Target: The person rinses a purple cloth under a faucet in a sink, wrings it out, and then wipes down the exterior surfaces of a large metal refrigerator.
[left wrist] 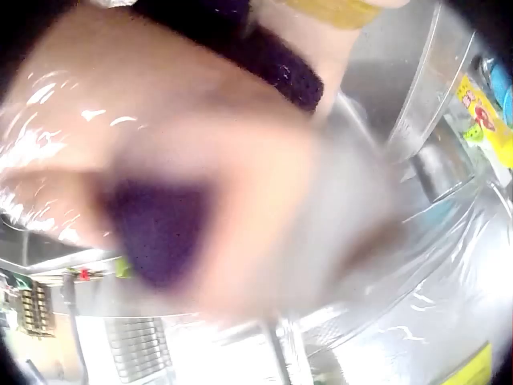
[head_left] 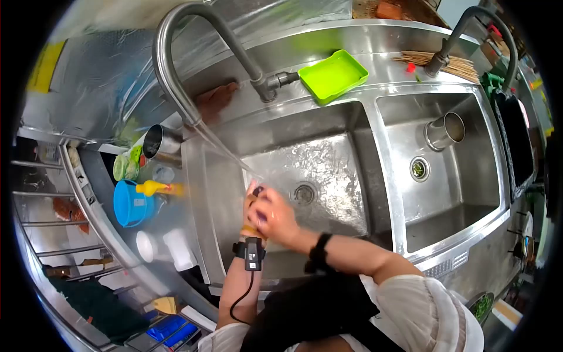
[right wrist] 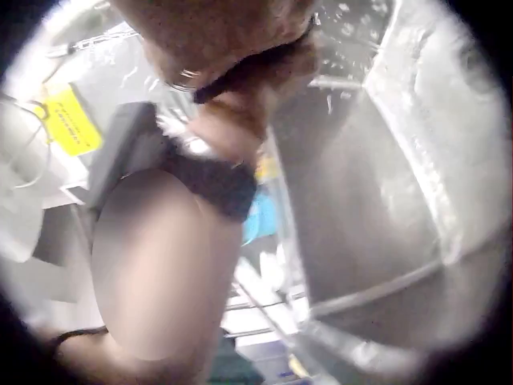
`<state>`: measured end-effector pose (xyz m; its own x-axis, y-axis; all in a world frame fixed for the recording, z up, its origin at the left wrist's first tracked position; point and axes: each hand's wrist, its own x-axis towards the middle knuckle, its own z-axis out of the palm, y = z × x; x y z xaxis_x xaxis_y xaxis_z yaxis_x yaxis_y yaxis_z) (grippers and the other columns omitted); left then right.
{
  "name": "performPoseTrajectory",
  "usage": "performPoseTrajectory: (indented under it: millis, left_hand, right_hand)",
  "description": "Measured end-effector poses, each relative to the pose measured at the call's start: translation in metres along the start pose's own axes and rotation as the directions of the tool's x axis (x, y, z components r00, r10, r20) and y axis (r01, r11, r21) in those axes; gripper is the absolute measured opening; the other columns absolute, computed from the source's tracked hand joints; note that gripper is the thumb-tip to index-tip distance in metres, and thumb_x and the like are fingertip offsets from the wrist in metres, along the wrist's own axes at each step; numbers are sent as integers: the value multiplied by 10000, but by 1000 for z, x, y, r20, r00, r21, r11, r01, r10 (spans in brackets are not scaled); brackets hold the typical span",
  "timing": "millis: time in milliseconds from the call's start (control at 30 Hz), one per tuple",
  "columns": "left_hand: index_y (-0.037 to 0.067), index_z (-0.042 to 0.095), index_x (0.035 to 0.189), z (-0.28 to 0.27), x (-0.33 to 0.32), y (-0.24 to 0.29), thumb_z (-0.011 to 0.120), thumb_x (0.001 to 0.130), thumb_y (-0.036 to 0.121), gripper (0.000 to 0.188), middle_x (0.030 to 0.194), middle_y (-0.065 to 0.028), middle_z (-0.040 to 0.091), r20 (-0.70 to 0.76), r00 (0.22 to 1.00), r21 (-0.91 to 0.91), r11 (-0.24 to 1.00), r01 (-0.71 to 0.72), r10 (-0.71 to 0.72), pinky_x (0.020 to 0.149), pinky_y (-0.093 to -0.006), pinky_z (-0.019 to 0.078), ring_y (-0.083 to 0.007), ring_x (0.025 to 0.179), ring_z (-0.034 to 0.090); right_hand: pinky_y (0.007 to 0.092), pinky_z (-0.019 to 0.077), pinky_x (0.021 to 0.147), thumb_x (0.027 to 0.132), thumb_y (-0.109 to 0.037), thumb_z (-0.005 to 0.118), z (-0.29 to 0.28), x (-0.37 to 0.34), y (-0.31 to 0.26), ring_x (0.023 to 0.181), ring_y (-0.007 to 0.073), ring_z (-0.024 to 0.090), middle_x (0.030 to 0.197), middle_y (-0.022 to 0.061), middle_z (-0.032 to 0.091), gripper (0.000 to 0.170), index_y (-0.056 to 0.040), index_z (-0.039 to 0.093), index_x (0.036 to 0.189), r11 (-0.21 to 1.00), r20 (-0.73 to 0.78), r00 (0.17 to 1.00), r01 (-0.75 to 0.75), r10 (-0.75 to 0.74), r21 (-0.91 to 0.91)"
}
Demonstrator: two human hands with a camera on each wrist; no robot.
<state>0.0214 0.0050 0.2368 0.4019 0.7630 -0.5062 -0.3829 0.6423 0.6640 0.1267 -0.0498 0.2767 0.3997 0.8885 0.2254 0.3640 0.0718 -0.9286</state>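
Observation:
Over the left basin of a steel sink (head_left: 370, 170), both hands are together under a thin stream of water (head_left: 233, 155) from the tall curved faucet (head_left: 167, 76). My right hand (head_left: 275, 216) lies across the left hand (head_left: 248, 198), fingers bent round it. The left hand is largely covered, with only a part showing beyond the right. In the left wrist view the hands fill the middle, blurred and wet, with a dark purple strap (left wrist: 160, 233) across one. A yellowish band (left wrist: 341, 11) circles the left wrist.
A lime-green tray (head_left: 333, 77) sits behind the basin. In the right basin lies a metal cup (head_left: 444, 131). Skewers (head_left: 460, 69) rest behind it. At left stand a blue bucket (head_left: 126, 202), a yellow bottle (head_left: 153, 188), a metal container (head_left: 163, 144) and a white cup (head_left: 146, 245).

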Motion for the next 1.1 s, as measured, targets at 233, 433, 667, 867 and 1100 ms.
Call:
performPoseTrajectory:
  millis: [233, 433, 667, 867, 1100]
  left_hand:
    - [119, 562, 1134, 40, 4, -1, 461, 998, 407, 334, 1037, -76, 645, -316, 943, -152, 987, 62, -107, 804, -389, 551, -214, 940, 653]
    - [92, 610, 1073, 31, 4, -14, 457, 1010, 407, 355, 1012, -57, 654, -188, 978, -78, 994, 81, -94, 844, -348, 538, -186, 931, 644]
    - [101, 616, 1081, 1, 12, 6, 456, 991, 467, 410, 973, -53, 660, 66, 995, -195, 977, 85, -73, 832, -355, 538, -196, 897, 647]
    - [75, 580, 1207, 32, 22, -5, 451, 1005, 408, 410, 1145, -69, 646, -140, 972, -214, 964, 156, -189, 945, -389, 505, -237, 1044, 628]
    - [180, 524, 1191, 6, 44, 51, 509, 964, 283, 249, 1163, -58, 608, -186, 966, 118, 972, 204, -180, 876, -454, 508, -228, 1070, 600]
  right_hand:
    - [480, 496, 788, 917, -358, 559, 17, 24, 57, 937, 375, 617, 1010, 167, 613, 278, -106, 671, 880, 980, -95, 977, -194, 190, -41]
    - [430, 474, 885, 901, -301, 611, 0, 37, 31, 1038, 422, 562, 1099, 231, 558, 230, -76, 658, 915, 889, 271, 848, -445, 456, -104]
    - [402, 480, 866, 864, -247, 677, -1, 3, 1, 976, 383, 569, 1037, 206, 558, 169, -85, 654, 907, 988, 9, 999, 38, -40, 152]
    - [444, 509, 737, 915, -321, 576, 15, 67, 55, 827, 367, 649, 992, 198, 668, 308, -21, 644, 924, 874, 123, 866, -471, 484, -122]
    - [333, 507, 788, 950, -258, 605, 10, 89, 87, 878, 185, 627, 946, 60, 646, 255, -89, 612, 1141, 172, 420, 645, -651, 639, 739]
